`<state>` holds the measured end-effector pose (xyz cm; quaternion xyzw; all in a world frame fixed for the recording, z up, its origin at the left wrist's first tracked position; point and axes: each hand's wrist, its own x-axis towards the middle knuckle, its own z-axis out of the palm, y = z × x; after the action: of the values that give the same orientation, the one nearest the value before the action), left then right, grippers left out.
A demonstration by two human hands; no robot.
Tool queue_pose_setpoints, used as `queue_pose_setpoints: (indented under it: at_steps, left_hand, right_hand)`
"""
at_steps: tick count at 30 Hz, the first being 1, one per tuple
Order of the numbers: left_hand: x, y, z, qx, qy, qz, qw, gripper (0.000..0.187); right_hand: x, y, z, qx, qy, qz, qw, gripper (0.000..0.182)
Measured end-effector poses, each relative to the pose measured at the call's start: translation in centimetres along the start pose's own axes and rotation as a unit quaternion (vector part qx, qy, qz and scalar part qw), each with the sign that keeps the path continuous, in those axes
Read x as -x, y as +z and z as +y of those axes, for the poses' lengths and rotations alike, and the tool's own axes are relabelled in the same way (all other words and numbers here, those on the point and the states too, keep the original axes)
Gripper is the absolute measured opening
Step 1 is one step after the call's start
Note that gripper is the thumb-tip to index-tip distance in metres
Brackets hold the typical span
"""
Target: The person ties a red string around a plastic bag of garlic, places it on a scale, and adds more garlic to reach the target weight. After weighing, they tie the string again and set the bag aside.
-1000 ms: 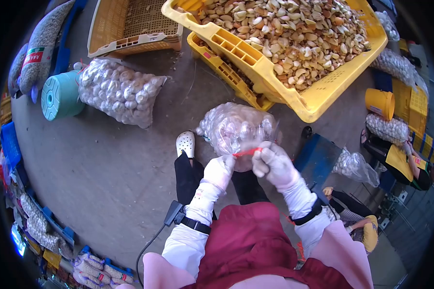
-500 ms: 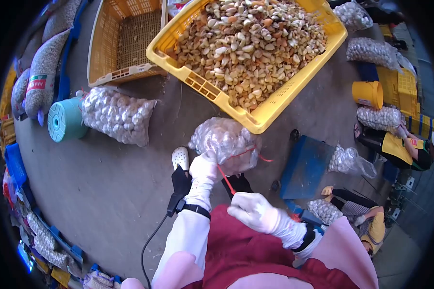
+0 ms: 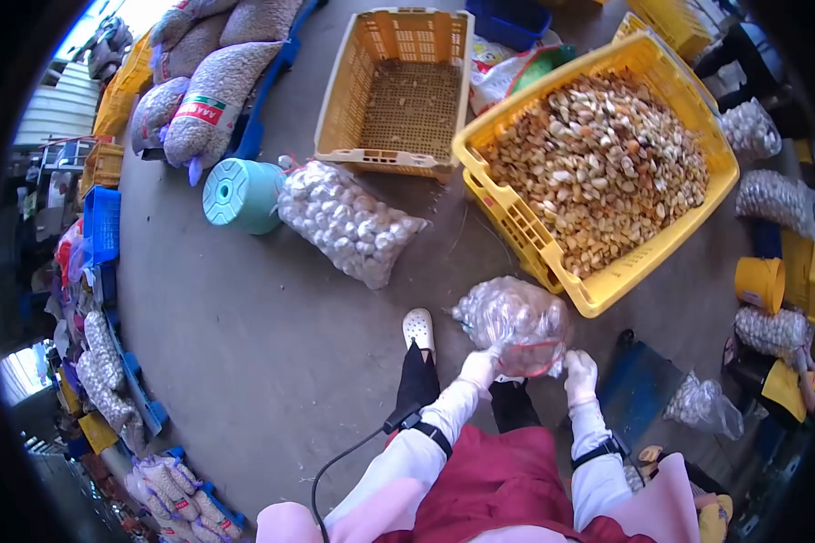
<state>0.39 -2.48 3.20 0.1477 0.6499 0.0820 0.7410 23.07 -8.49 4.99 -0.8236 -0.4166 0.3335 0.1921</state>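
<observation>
A clear plastic bag [image 3: 509,312] full of round whitish pieces stands on the floor in front of my feet, its mouth side toward me. My left hand [image 3: 480,369], in a white glove, is closed on the bag's near left edge. At the near right corner my right hand [image 3: 580,376], also gloved, is closed on the plastic; the fingertips are small in view. A red string [image 3: 541,353] lies across the bag's near end, between the two hands. Whether either hand also holds the string is hidden.
Beyond the bag stands a yellow crate [image 3: 598,303] heaped with shell-like pieces. A tan crate [image 3: 330,136], a teal bucket [image 3: 235,195] and another filled bag [image 3: 349,222] are farther left. A blue flat piece [image 3: 638,385] lies at right, near seated people.
My right hand has left the taut red string and moved forward to the bag's right corner. My left hand stays at the bag's left. The view has shifted, putting the scene farther right and lower.
</observation>
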Motion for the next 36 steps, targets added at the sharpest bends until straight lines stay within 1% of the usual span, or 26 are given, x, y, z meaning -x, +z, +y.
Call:
queue_pose_setpoints:
  at_steps: [1,4,6,7,8,9,10,12,13,14,15,16,18,19,22,23,25,27,28,29,30,31,33,34,35,36]
  left_hand:
    - [2.4,-0.1,2.1,0.110,-0.119,0.014,0.987,0.054]
    - [5.8,-4.3,1.7,0.152,-0.135,-0.014,0.979,0.046]
    - [9.4,-8.3,2.8,0.136,-0.146,0.008,0.980,0.045]
    - [10.0,-10.1,2.1,0.141,-0.142,0.029,0.979,0.034]
    - [10.9,-12.0,1.5,0.135,-0.137,0.045,0.980,0.036]
    - [11.6,-14.2,1.6,0.067,-0.131,0.031,0.989,0.036]
    - [12.7,-16.6,2.1,-0.068,-0.070,0.040,0.994,0.027]
    - [14.4,-22.3,2.4,-0.121,0.016,0.071,0.990,0.025]
    - [16.5,-23.3,4.9,-0.011,-0.059,0.085,0.995,0.019]
    - [18.5,-24.2,7.5,0.101,-0.129,0.114,0.980,0.024]
    - [20.0,-24.8,8.2,0.100,-0.133,0.117,0.979,0.024]
    - [21.1,-25.6,8.7,0.065,-0.088,0.119,0.987,0.028]
    - [22.3,-27.4,8.5,-0.005,-0.017,0.123,0.992,0.032]
    - [23.2,-28.1,8.2,-0.006,-0.019,0.126,0.992,0.032]
    - [25.3,-30.7,8.3,-0.015,-0.070,0.179,0.981,0.029]
    - [25.4,-32.2,8.9,-0.021,-0.067,0.178,0.982,0.029]
    - [25.2,-35.6,9.7,-0.225,0.187,0.192,0.937,0.026]
    - [21.4,-39.9,13.0,-0.176,0.222,0.227,0.932,0.025]
    - [20.6,-39.9,18.1,-0.091,0.087,0.276,0.953,0.027]
    - [17.0,-42.7,19.3,-0.088,0.072,0.293,0.949,0.031]
    - [11.7,-45.5,19.7,-0.026,0.106,0.305,0.946,0.035]
    - [10.6,-44.2,23.7,-0.088,0.130,0.317,0.935,0.036]
    - [5.2,-44.7,26.0,0.203,0.251,0.194,0.927,0.035]
    - [4.8,-41.9,28.3,0.274,0.261,0.195,0.905,0.026]
    - [10.7,-35.1,32.8,0.259,0.205,0.155,0.931,0.020]
    - [8.7,-33.8,31.2,0.241,0.201,0.107,0.943,0.021]
  right_hand:
    - [0.9,-0.9,-4.2,-0.210,0.234,-0.017,0.949,0.018]
    - [3.7,0.9,-7.3,-0.252,0.221,-0.060,0.940,0.018]
    - [5.5,1.4,-10.7,-0.236,0.228,-0.122,0.937,0.018]
    - [6.6,1.4,-12.9,-0.225,0.234,-0.156,0.933,0.018]
    - [7.5,1.6,-14.2,-0.255,0.268,-0.184,0.911,0.017]
    - [8.2,1.7,-15.8,-0.289,0.280,-0.202,0.893,0.017]
    - [8.7,1.6,-18.4,-0.256,0.259,-0.241,0.900,0.019]
    - [9.6,2.7,-23.3,-0.221,0.220,-0.336,0.889,0.021]
    - [10.5,3.5,-25.0,-0.215,0.209,-0.389,0.871,0.021]
    - [10.8,4.1,-26.8,-0.216,0.185,-0.417,0.863,0.021]
    - [10.8,4.7,-28.6,-0.218,0.160,-0.448,0.852,0.021]
    - [10.1,4.7,-31.0,-0.211,0.112,-0.468,0.851,0.020]
    - [10.2,5.7,-30.6,-0.201,0.122,-0.494,0.837,0.021]
    - [10.5,6.1,-30.3,-0.186,0.133,-0.515,0.826,0.022]
    - [10.7,7.8,-31.1,-0.177,0.080,-0.522,0.831,0.021]
    - [10.7,8.6,-32.7,-0.237,0.082,-0.513,0.821,0.021]
    - [9.2,10.6,-37.3,-0.348,0.104,-0.506,0.782,0.020]
    - [7.4,16.3,-37.7,-0.312,0.060,-0.459,0.830,0.019]
    - [6.2,18.5,-39.2,-0.356,0.035,-0.418,0.835,0.019]
    - [4.4,20.5,-40.7,-0.398,0.012,-0.375,0.837,0.019]
    - [2.4,22.6,-41.5,-0.411,0.059,-0.370,0.831,0.021]
    - [1.0,24.2,-42.0,-0.423,0.114,-0.366,0.821,0.022]
    - [-1.5,25.8,-43.3,-0.375,0.147,-0.357,0.843,0.025]
    - [-2.2,24.9,-43.4,-0.345,0.128,-0.375,0.851,0.027]
    - [-2.6,23.2,-42.9,-0.312,0.108,-0.393,0.858,0.028]
    - [-2.5,22.3,-41.4,-0.279,0.049,-0.371,0.884,0.030]
